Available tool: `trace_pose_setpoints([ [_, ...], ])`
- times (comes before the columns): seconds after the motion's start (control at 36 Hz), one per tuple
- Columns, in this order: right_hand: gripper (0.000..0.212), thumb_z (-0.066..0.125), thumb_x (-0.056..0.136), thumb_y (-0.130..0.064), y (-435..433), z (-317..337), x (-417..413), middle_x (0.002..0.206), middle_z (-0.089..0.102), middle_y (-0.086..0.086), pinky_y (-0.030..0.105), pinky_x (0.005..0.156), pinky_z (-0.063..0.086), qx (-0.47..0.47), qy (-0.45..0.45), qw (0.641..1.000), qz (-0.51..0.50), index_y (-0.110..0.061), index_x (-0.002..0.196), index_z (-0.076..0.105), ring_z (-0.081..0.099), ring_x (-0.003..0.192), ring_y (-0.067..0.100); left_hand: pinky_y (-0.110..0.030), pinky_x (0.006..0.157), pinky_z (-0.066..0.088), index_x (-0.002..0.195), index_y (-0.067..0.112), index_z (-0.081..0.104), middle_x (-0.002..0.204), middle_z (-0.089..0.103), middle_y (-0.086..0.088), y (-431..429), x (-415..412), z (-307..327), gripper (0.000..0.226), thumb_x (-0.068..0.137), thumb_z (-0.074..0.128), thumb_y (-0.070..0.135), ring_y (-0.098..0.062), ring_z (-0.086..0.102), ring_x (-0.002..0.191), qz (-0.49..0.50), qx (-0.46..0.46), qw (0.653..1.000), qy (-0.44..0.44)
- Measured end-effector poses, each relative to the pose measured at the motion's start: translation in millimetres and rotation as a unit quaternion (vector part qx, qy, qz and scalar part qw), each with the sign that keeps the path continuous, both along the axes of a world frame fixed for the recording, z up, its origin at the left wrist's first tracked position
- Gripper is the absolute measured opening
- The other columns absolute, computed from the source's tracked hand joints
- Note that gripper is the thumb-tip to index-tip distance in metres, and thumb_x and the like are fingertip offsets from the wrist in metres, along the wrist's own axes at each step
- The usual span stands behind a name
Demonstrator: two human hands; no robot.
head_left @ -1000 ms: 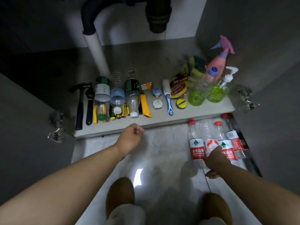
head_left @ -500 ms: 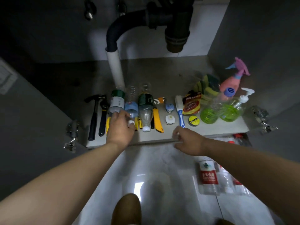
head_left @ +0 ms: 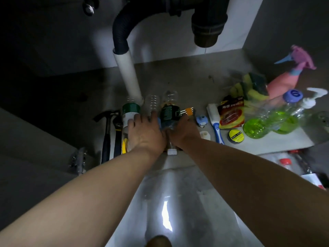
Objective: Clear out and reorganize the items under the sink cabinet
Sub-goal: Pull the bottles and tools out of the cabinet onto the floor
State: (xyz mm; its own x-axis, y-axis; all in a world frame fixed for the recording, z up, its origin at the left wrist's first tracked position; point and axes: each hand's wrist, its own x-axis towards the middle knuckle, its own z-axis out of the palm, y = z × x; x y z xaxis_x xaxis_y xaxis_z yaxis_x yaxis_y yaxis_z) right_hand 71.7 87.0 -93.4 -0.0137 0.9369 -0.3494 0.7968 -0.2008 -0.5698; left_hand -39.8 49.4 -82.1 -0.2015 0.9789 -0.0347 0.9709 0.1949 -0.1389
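Observation:
Three plastic bottles lie side by side on the cabinet floor [head_left: 178, 77], caps toward me. My left hand [head_left: 144, 134] lies palm-down over the middle clear bottle [head_left: 152, 102], whose blue label just peeks out; its fingers spread onto the green-and-white-label bottle [head_left: 130, 111]. My right hand [head_left: 183, 131] is wrapped round the dark-green-label bottle [head_left: 168, 113], thumb on its left side, and its white cap [head_left: 171, 151] pokes out below my wrist. The two hands touch each other.
A hammer [head_left: 106, 139] and wrench [head_left: 117, 136] lie at left. At right are a brush [head_left: 216, 127], red packet [head_left: 231, 114], yellow tape roll [head_left: 235, 136], green-liquid bottles [head_left: 254, 127], sponges [head_left: 249, 86] and pink sprayer [head_left: 284, 81]. A white pipe [head_left: 128, 75] stands behind. Red-capped water bottles [head_left: 284, 161] stand on the tile floor.
My right hand left the water bottles on the floor and came up onto the dark-green-label bottle. My left hand went from the shelf edge onto the bottles. My head leaned closer.

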Motion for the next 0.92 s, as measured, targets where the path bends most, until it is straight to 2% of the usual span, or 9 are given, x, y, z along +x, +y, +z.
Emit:
trace_pose_setpoints([
  [0.14,0.065,0.067,0.086,-0.04,0.4,0.7,2.2,0.133,0.057,0.015,0.04,0.096,0.052,-0.025,0.028,0.998,-0.042,-0.007,0.136,0.043,0.059,0.119,0.034,-0.045,0.101,0.032,0.148,0.018,0.032,0.129,0.06,-0.015,-3.3,-3.1,-1.7,0.072,0.093,0.039,0.062,-0.034,0.049,0.123,0.003,0.004,1.0,-0.005],
  [0.25,0.037,0.061,0.091,-0.026,1.7,6.8,12.0,0.122,0.066,0.014,0.033,0.085,0.048,-0.001,0.033,0.999,-0.036,-0.007,0.122,0.055,0.063,0.113,0.032,-0.045,0.1,0.037,0.144,0.018,0.035,0.121,0.063,-0.017,-8.3,-2.5,1.7,0.066,0.091,0.048,0.056,-0.036,0.054,0.116,0.037,0.004,0.998,-0.046],
  [0.42,0.067,0.064,0.089,-0.034,-3.7,10.0,15.7,0.136,0.058,0.011,0.026,0.094,0.039,-0.049,0.115,0.992,-0.035,-0.007,0.144,0.039,0.054,0.127,0.029,-0.043,0.094,0.044,0.149,0.018,0.029,0.126,0.06,-0.021,-15.5,-1.3,3.0,0.066,0.094,0.053,0.045,-0.04,0.052,0.118,0.072,0.0,0.98,-0.185],
  [0.5,0.061,0.069,0.082,-0.033,-7.3,4.7,12.9,0.127,0.064,0.01,0.034,0.101,0.048,-0.045,0.151,0.986,-0.055,-0.013,0.137,0.049,0.059,0.12,0.029,-0.046,0.094,0.048,0.149,0.021,0.029,0.125,0.059,-0.023,-15.6,-2.5,0.3,0.066,0.094,0.054,0.046,-0.043,0.052,0.119,0.093,0.002,0.959,-0.268],
  [0.58,0.074,0.074,0.077,-0.041,-5.2,-0.2,9.7,0.13,0.062,0.01,0.042,0.103,0.048,-0.057,0.141,0.986,-0.065,-0.013,0.139,0.045,0.058,0.121,0.03,-0.049,0.094,0.051,0.148,0.028,0.03,0.124,0.062,-0.02,-14.5,-6.8,-4.2,0.066,0.092,0.057,0.05,-0.043,0.055,0.117,0.108,0.01,0.944,-0.313],
  [0.64,0.078,0.077,0.074,-0.047,-3.6,-3.4,8.1,0.131,0.061,0.01,0.043,0.104,0.047,-0.064,0.118,0.989,-0.066,-0.014,0.138,0.047,0.057,0.122,0.03,-0.049,0.093,0.053,0.145,0.032,0.032,0.121,0.064,-0.016,-14.3,-8.9,-7.9,0.065,0.089,0.061,0.048,-0.041,0.057,0.114,0.115,0.02,0.934,-0.339],
  [0.72,0.066,0.075,0.074,-0.047,-2.0,-3.5,10.8,0.127,0.064,0.01,0.042,0.101,0.05,-0.059,0.077,0.993,-0.064,-0.017,0.13,0.057,0.059,0.118,0.03,-0.047,0.09,0.055,0.142,0.034,0.035,0.118,0.066,-0.012,-14.4,-10.8,-12.5,0.065,0.085,0.066,0.043,-0.038,0.061,0.109,0.121,0.035,0.915,-0.383],
  [0.81,0.064,0.076,0.073,-0.04,-2.2,-1.2,19.5,0.122,0.067,0.009,0.038,0.098,0.052,-0.057,0.106,0.99,-0.076,-0.016,0.13,0.059,0.062,0.115,0.028,-0.04,0.086,0.055,0.142,0.034,0.035,0.116,0.067,-0.005,-18.8,-9.2,-15.2,0.069,0.083,0.069,0.042,-0.03,0.065,0.101,0.104,0.064,0.896,-0.428],
  [0.92,0.046,0.077,0.07,-0.034,-7.8,12.4,43.9,0.107,0.073,0.004,0.033,0.088,0.055,-0.024,0.16,0.983,-0.081,-0.019,0.113,0.07,0.067,0.102,0.023,-0.03,0.084,0.053,0.138,0.039,0.034,0.114,0.062,0.013,-35.3,5.0,-10.4,0.078,0.075,0.079,0.033,-0.011,0.066,0.101,0.083,0.123,0.817,-0.557],
])
